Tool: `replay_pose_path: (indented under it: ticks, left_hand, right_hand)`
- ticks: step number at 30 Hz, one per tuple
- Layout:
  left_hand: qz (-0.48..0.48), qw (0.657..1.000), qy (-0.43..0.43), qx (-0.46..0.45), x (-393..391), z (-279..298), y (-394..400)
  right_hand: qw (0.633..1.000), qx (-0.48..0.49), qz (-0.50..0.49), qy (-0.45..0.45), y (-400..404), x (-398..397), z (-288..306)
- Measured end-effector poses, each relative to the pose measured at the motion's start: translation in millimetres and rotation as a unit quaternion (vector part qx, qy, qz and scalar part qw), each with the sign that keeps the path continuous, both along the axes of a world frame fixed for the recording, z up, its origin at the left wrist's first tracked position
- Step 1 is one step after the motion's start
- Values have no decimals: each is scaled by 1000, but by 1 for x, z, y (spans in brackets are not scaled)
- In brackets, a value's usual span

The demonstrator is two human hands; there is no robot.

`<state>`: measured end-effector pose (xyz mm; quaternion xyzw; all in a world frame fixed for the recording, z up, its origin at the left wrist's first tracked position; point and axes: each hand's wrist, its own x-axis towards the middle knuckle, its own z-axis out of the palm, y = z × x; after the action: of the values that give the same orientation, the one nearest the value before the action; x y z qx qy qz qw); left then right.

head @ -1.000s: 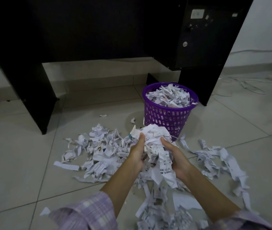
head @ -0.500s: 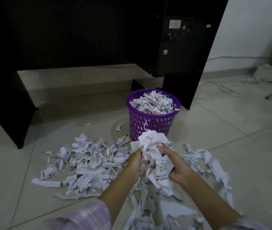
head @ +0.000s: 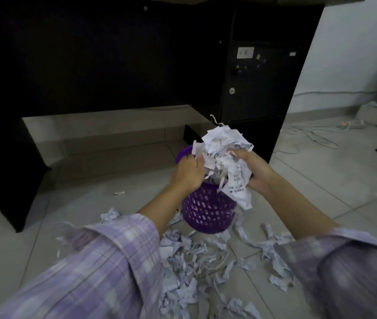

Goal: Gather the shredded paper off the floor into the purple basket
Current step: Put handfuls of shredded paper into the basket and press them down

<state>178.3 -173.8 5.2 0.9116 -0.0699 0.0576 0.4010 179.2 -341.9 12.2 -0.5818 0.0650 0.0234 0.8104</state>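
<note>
Over the basket [head: 208, 210], your left hand [head: 188, 172] and right hand [head: 255, 168] each grip 1 side of the paper wad [head: 223, 157], fingers curled in. Lower it inside the rim before releasing; more shreds [head: 189, 272] remain on the floor [head: 334, 185].

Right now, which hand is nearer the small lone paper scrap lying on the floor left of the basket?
Left. The left hand grips the paper bundle nearest the scrap; the right hand is farther right.
</note>
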Motion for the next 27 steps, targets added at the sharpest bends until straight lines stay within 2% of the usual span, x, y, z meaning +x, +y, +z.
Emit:
replay_pose_path:
  ticks: [3, 5, 7, 9, 11, 13, 16, 17, 20, 22, 24, 25, 27]
  left_hand:
    - [12, 995, 3, 98, 21, 4, 2]
    - [6, 989, 4, 149, 29, 3, 2]
    - [-15, 985, 2, 169, 35, 0, -2]
    - [-36, 979, -10, 199, 41, -7, -6]
    - [-56, 963, -38, 261, 46, -16, -8]
    - [-72, 936, -67, 338, 58, -24, -9]
    - [-104, 884, -77, 449, 74, -30, -9]
    - [-122, 872, -66, 470, 77, -29, -9]
    - [-168, 851, -56, 494, 82, -23, -19]
    - [-181, 841, -55, 506, 84, -21, -25]
    - [-172, 839, -18, 515, 88, -24, -26]
    - [-170, 840, 1, 515, 91, -26, -25]
    - [-174, 843, 16, 509, 96, -30, -26]
  right_hand:
    - [986, -132, -90, -42, -6, 37, 5]
    - [957, -247, -142, -55, -6, 58, 1]
    - [907, -371, -179, -93, -3, 72, -9]
    - [840, -487, -182, -157, 0, 85, -28]
    - [798, -561, -137, -172, 6, 88, -46]
    - [768, -622, -47, -145, 16, 91, -62]
    - [685, -705, 101, -154, 28, 91, -67]
    - [677, -707, 140, -148, 27, 89, -63]
    - [722, -654, 217, -68, 11, 79, -44]
    - [724, -654, 217, -40, 0, 67, -30]
    - [731, -655, 191, -34, -11, 56, -20]
    - [726, -661, 187, -29, -16, 51, -16]
    - [690, -700, 185, -5, -27, 46, -9]
